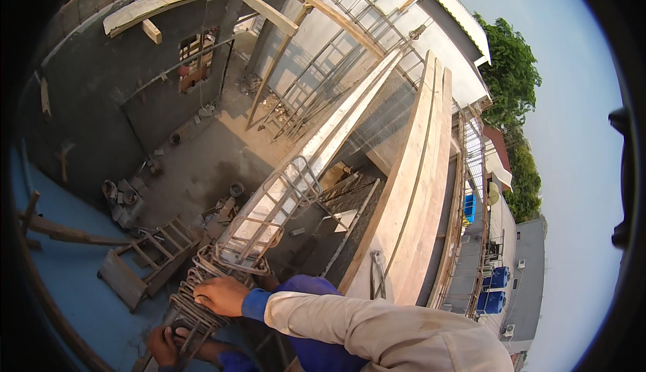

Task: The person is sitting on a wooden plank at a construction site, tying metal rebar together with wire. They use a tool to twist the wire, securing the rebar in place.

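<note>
A bundle of bent steel rebar stirrups (200, 272) is packed together at the lower left. My right hand (222, 296), with a blue cuff and beige sleeve, lies over the bundle with its fingers curled on the stirrups. Lower down, my left hand (161, 346) is closed around the bundle's near end; part of its grip is hidden. Further along a narrow, pale-splashed wooden form (336, 126), two separate stirrup rings stand apart: one ring (303, 177) farther off, another (259, 237) nearer the bundle. Blue clothing shows beneath my right arm.
Long wooden planks (417, 190) run beside the form on the right, with a bent metal piece (378, 274) on their near end. Far below is a floor (202, 150) with rubble and buckets. A wooden frame (158, 254) stands at left. Rebar cages (471, 150) line the right.
</note>
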